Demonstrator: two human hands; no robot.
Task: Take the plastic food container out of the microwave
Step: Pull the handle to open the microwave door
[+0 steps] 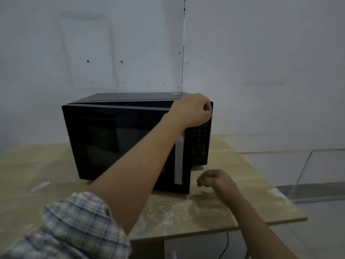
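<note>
Wooden table (242,208) bears one microwave (119,139) — left hand (192,111) grasps its top corner, right hand (214,179) loosely curled, empty.

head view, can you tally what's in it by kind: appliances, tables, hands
appliances: 1, the black microwave
tables: 1, the wooden table
hands: 2, the left hand at the microwave's top right corner, the right hand over the table
total: 4

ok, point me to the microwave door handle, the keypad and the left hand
microwave door handle (178,163), head view, lower silver strip.
keypad (200,143), head view, middle of button panel.
left hand (192,111), head view, back of the hand at the microwave's top right corner.
</note>
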